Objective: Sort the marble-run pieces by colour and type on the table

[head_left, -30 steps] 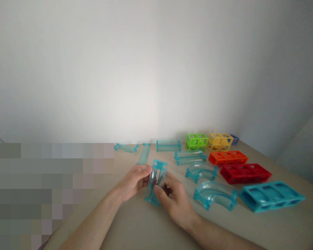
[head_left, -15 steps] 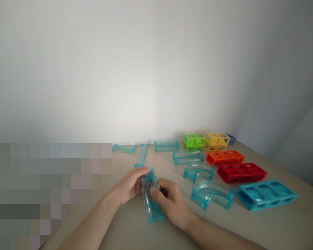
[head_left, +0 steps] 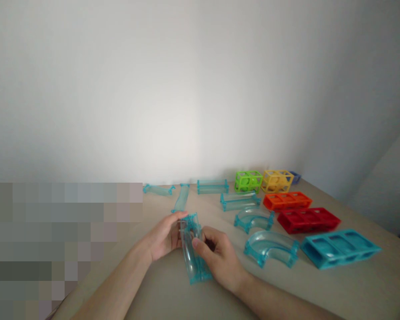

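Observation:
Between my hands is a bundle of clear blue plastic track pieces (head_left: 190, 260), lying side by side; how many is hard to tell. My right hand (head_left: 216, 255) grips the right side, its thumb pressed on top and its other fingers bent beneath or behind. At the far end, my left hand (head_left: 165, 235) holds the upper left corner, thumb along the top edge and fingers curled at the side. Just beyond stands another clear blue track piece (head_left: 182, 198), set lengthwise. Two curved clear blue tracks (head_left: 273, 246) lie to the right of my right hand.
Straight clear blue tracks (head_left: 212, 186) line the back near the wall. On the right sit a teal frame block (head_left: 340, 249), a red one (head_left: 308, 221), an orange one (head_left: 287, 202), a green one (head_left: 248, 182), a yellow one (head_left: 278, 182) and a blue one (head_left: 295, 178). The left side is pixelated.
My left thumb has drawn back slightly to the left, uncovering more of the far end of the bundle. My right hand keeps its grip almost unmoved.

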The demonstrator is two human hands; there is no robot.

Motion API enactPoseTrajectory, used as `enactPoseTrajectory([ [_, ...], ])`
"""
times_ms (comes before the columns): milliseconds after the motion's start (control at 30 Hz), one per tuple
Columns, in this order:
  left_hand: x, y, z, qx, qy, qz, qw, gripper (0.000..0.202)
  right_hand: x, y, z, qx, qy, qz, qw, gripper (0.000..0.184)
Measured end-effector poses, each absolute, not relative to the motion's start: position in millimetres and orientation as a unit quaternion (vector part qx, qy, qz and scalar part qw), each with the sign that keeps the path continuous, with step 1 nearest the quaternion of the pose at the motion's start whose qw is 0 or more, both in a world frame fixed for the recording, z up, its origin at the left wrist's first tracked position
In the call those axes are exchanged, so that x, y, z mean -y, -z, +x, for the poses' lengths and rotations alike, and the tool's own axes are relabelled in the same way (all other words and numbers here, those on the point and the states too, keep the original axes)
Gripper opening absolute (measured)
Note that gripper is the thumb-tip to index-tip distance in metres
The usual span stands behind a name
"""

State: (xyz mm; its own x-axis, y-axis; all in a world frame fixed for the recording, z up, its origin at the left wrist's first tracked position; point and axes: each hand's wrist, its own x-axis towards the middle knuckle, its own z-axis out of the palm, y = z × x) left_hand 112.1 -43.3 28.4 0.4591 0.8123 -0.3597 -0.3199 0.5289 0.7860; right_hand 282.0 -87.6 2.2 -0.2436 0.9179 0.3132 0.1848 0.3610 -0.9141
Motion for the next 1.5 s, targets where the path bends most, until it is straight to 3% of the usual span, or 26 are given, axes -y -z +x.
enactPoseTrajectory([
  [433,43.8,-28.8,113.7,-0.408,-0.401,0.355,0.739,0.014,86.8,-2.8,280.5,0.671,-0.398,-0.419,0.464,0.041],
  [767,43.7,-28.5,114.2,-0.407,-0.426,0.464,0.661,0.025,82.6,-0.9,279.9,0.626,-0.457,-0.411,0.48,0.044],
  [967,42.2,-30.2,112.4,-0.393,-0.49,0.481,0.611,0.018,86.7,-5.9,284.8,0.697,-0.279,-0.442,0.491,0.01],
  [1067,41.9,-29.3,111.6,-0.389,-0.502,0.504,0.585,0.01,87.3,-7.6,287.0,0.717,-0.202,-0.464,0.48,0.004],
  [1233,40.9,-27.6,115.9,-0.471,-0.496,0.548,0.481,0.026,85.9,-9.1,287.5,0.722,-0.185,-0.48,0.463,0.008],
  [1400,33.3,-16.8,116.4,-0.493,-0.473,0.577,0.448,0.018,90.8,-12.2,286.2,0.742,-0.263,-0.419,0.452,0.013],
  [1500,29.5,-11.0,115.8,-0.495,-0.454,0.6,0.435,0.013,94.8,-13.5,286.6,0.774,-0.25,-0.381,0.441,0.022],
])
